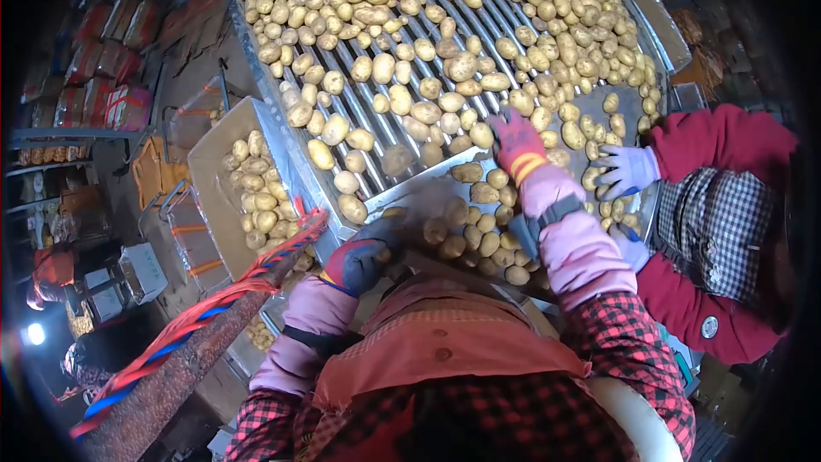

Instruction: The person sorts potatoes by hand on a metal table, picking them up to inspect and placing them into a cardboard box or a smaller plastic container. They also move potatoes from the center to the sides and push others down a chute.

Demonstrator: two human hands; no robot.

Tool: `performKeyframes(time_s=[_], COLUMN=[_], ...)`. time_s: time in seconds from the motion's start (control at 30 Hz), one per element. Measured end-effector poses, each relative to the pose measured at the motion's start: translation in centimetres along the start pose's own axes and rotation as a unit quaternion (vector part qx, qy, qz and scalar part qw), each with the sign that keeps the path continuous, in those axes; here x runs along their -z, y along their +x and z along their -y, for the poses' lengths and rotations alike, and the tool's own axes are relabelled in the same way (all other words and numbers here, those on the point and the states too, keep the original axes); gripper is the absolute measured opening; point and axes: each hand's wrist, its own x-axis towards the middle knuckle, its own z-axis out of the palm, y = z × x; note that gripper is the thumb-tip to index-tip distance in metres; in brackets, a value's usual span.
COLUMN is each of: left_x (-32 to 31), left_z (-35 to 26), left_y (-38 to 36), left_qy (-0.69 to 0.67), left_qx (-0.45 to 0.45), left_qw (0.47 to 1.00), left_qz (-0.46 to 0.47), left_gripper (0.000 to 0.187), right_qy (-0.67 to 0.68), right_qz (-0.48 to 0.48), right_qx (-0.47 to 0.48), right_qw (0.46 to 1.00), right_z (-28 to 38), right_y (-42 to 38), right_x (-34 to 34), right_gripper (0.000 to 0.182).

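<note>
My right hand [517, 144], in a red and dark glove with a yellow cuff, reaches over the front edge of the metal roller conveyor [352, 107]. Its fingers are stretched out among potatoes [481, 135], with the tips close to several of them. My left hand [359, 261], gloved in dark grey and red, is low at the front left corner of the conveyor. Motion smears its fingers, and I cannot tell whether they hold anything. A dark blur hangs just right of it, over a lower pile of potatoes [489, 244] that lies between my hands.
To the left stands a wide bin [205, 158] with potatoes inside. A rusty bar [184, 376] wrapped in red and blue rope slants past my left arm. On the right, a co-worker's gloved hand [629, 169] touches potatoes on a grey sheet [603, 103].
</note>
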Motion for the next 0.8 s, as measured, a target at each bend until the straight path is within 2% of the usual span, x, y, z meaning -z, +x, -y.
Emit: performKeyframes(time_s=[0.07,0.1,0.2,0.27,0.33,0.37,0.4,0.5,0.6,0.67,0.73,0.77,0.8], left_x=[0.3,0.4,0.0,-0.5,-0.9,-0.9,-0.9,-1.2,-2.5,-2.6,-1.3,-1.0,-2.8], left_z=[3.0,3.5,3.1,2.1,1.0,0.7,0.4,0.6,1.7,2.7,3.5,3.7,2.0], left_y=[-1.0,-1.2,-0.5,0.3,1.3,1.6,1.8,2.5,2.9,3.8,5.3,6.1,7.1], left_qy=[-0.074,-0.095,-0.125,-0.135,-0.158,-0.165,-0.174,-0.222,-0.395,-0.493,-0.333,-0.128,-0.314], left_qx=[0.038,0.054,0.092,0.108,0.119,0.125,0.13,0.147,0.206,0.242,0.174,0.11,0.112], left_qw=[0.997,0.994,0.987,0.983,0.976,0.974,0.972,0.959,0.893,0.834,0.919,0.975,0.936], left_qz=[-0.002,0.001,0.041,0.068,0.087,0.091,0.093,0.098,0.07,0.048,0.122,0.146,0.114], left_gripper=[0.034,0.034,0.034,0.035,0.035,0.035,0.036,0.037,0.046,0.053,0.055,0.054,0.054], right_qy=[-0.029,0.005,0.152,0.001,-0.035,0.045,0.021,-0.069,0.088,0.036,-0.038,-0.013,0.003], right_qz=[0.108,0.158,0.076,-0.144,0.028,0.019,-0.011,0.062,-0.059,0.057,0.028,0.027,0.035], right_qx=[-0.006,0.025,-0.081,0.034,0.0,0.011,-0.066,-0.166,-0.091,-0.139,-0.166,-0.161,-0.146], right_qw=[0.994,0.987,0.982,0.989,0.999,0.999,0.998,0.982,0.99,0.988,0.985,0.986,0.989], right_z=[1.0,0.5,-1.5,-3.4,-5.7,-6.1,-5.7,-6.0,-3.6,-1.6,0.6,1.0,0.1], right_y=[-3.0,-3.9,-1.9,1.3,2.2,1.4,0.4,-1.3,1.2,4.4,5.0,4.3,3.8], right_x=[2.6,3.0,3.2,3.2,3.3,4.3,5.1,7.8,4.8,1.5,-0.9,0.1,-0.1], right_gripper=[0.036,0.039,0.044,0.046,0.058,0.058,0.053,0.039,0.034,0.029,0.024,0.023,0.023])
